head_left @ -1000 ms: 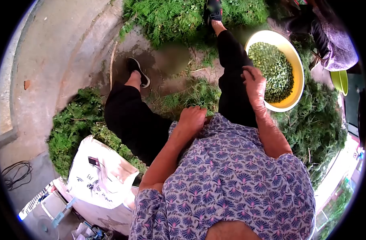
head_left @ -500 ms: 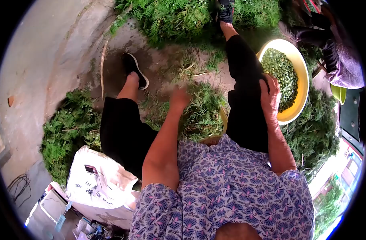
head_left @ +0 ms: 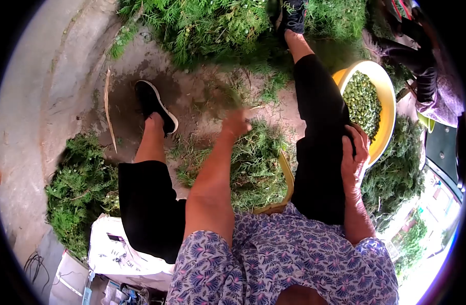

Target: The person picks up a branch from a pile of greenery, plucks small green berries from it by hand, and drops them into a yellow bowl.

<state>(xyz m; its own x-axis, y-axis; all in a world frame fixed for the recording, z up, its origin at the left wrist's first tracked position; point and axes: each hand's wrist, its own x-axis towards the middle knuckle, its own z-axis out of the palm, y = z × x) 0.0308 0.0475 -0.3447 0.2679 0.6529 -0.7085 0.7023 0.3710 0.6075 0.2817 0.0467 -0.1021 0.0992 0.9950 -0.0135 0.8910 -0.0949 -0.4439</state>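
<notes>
My left hand (head_left: 236, 123) is out over a heap of feathery green sprigs (head_left: 261, 160) between my legs. It is blurred, and a greenish smear lies just beyond its fingers; whether it grips a sprig I cannot make out. My right hand (head_left: 356, 155) rests on my right knee with its fingers apart, beside a yellow basin (head_left: 387, 109) of small round green seed cones (head_left: 362, 99). Partly under the heap shows the curved yellow rim (head_left: 288, 178) of another container, close to my lap.
Piles of green branches lie ahead (head_left: 217, 30), on the left (head_left: 80, 188) and beyond the basin (head_left: 396, 168). A white covered box (head_left: 108, 254) with a small dark device on it stands by my left leg. Another person (head_left: 439, 91) sits at the upper right. A stick (head_left: 110, 112) lies on the floor.
My left hand has moved forward and slightly right, with a green blur now ahead of it. My right hand stays on the knee. The whole view has shifted.
</notes>
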